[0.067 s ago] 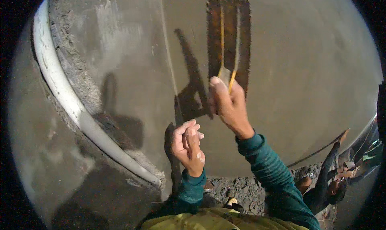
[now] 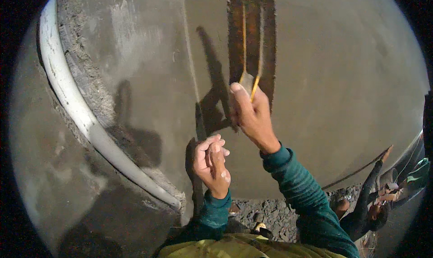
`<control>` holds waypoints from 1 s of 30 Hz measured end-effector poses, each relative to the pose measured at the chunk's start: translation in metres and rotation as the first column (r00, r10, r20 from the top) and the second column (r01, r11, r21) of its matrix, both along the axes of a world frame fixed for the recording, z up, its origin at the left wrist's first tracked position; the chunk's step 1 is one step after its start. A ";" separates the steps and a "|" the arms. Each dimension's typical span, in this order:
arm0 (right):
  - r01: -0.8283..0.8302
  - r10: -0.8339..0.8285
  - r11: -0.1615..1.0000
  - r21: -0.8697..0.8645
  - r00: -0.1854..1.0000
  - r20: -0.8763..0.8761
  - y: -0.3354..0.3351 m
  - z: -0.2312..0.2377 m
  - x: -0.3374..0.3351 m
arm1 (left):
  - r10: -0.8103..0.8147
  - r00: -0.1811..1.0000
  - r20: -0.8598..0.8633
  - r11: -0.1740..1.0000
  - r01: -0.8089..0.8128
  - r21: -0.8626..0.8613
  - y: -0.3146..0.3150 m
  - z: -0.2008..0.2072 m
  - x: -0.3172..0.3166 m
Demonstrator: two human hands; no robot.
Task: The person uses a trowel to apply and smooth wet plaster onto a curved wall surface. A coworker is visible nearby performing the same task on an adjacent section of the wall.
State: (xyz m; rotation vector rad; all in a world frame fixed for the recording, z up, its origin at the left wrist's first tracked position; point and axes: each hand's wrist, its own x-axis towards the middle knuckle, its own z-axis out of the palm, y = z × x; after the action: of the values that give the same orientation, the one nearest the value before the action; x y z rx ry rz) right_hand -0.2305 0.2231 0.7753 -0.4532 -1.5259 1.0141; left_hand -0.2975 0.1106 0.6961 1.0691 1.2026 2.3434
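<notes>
Holding a yellow-handled trowel (image 2: 247, 84) against the grey wall (image 2: 343, 77), the right hand (image 2: 252, 116) grips it beside the dark wet patch (image 2: 266, 37). The left hand (image 2: 211, 165) hangs empty, fingers loosely curled.

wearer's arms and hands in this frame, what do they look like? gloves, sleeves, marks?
No gloves: both hands are bare. The left hand has pale smears, like dried plaster, on its fingers and back. The right hand shows no clear marks. Both forearms wear dark teal long sleeves with ribbed knit cuffs reaching the wrists. No watch or rings visible.
</notes>
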 end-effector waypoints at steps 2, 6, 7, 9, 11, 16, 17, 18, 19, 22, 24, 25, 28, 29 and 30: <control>-0.014 0.014 1.000 -0.006 1.000 -0.013 0.018 0.004 -0.013 | -0.007 1.000 -0.012 1.000 0.007 -0.002 0.009 0.001 0.003; -0.026 0.026 0.998 -0.051 1.000 0.005 0.015 0.005 -0.006 | 0.023 1.000 -0.020 0.996 -0.025 -0.084 -0.008 0.012 0.025; -0.009 0.010 0.999 -0.038 1.000 0.008 0.019 0.008 -0.002 | 0.040 0.999 -0.023 0.995 -0.042 -0.088 -0.003 0.017 0.029; 0.026 -0.028 0.997 -0.073 0.999 -0.027 0.029 0.014 0.015 | 0.061 0.998 -0.034 0.996 -0.063 -0.064 0.008 0.025 0.037; 0.070 -0.077 0.992 -0.104 0.995 -0.064 0.021 0.001 0.052 | 0.011 1.000 -0.007 1.000 -0.011 0.002 -0.009 0.005 0.027; 0.348 -0.364 0.924 -0.159 0.928 -0.077 -0.039 -0.030 0.118 | 0.108 0.994 0.021 0.994 -0.107 -0.015 -0.061 -0.002 0.015; 0.408 -0.434 0.892 -0.195 0.894 -0.115 -0.038 -0.036 0.141 | 0.120 0.993 0.014 0.992 -0.119 -0.030 -0.063 0.000 0.015; 0.464 -0.502 0.854 -0.234 0.853 -0.141 -0.036 -0.044 0.161 | 0.124 0.992 0.004 0.992 -0.124 -0.021 -0.063 0.000 0.015; 0.494 -0.552 0.822 -0.284 0.813 -0.186 -0.041 -0.046 0.175 | 0.127 0.992 -0.005 0.992 -0.127 -0.011 -0.062 -0.001 0.016; 0.443 -0.499 0.858 -0.261 0.841 -0.210 -0.065 -0.037 0.197 | 0.109 0.994 -0.011 0.994 -0.108 0.032 -0.061 -0.001 0.021; 0.406 -0.457 0.865 -0.293 0.880 -0.128 -0.083 -0.031 0.178 | 0.105 0.994 -0.018 0.994 -0.104 0.038 -0.066 -0.001 0.021; 0.387 -0.406 0.897 -0.213 0.912 -0.053 -0.083 -0.029 0.152 | 0.105 0.994 -0.023 0.994 -0.104 0.031 -0.068 -0.002 0.019; 0.146 -0.148 0.986 -0.075 0.989 -0.020 -0.085 -0.010 0.069 | 0.105 0.994 0.002 0.994 -0.105 -0.001 -0.074 -0.001 0.021; 0.087 -0.090 0.994 -0.065 0.995 -0.046 -0.087 0.000 0.047 | 0.098 0.995 0.018 0.995 -0.098 -0.001 -0.072 0.000 0.024; 0.002 -0.002 1.000 0.006 0.999 -0.037 -0.082 0.005 0.028 | 0.089 0.996 0.025 0.996 -0.089 0.005 -0.075 -0.002 0.022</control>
State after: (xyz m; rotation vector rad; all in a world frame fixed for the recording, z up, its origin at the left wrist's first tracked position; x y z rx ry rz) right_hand -0.2029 0.1415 0.7799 -0.4296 -1.4952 1.0112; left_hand -0.2750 0.0361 0.6945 1.0046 1.2597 2.4210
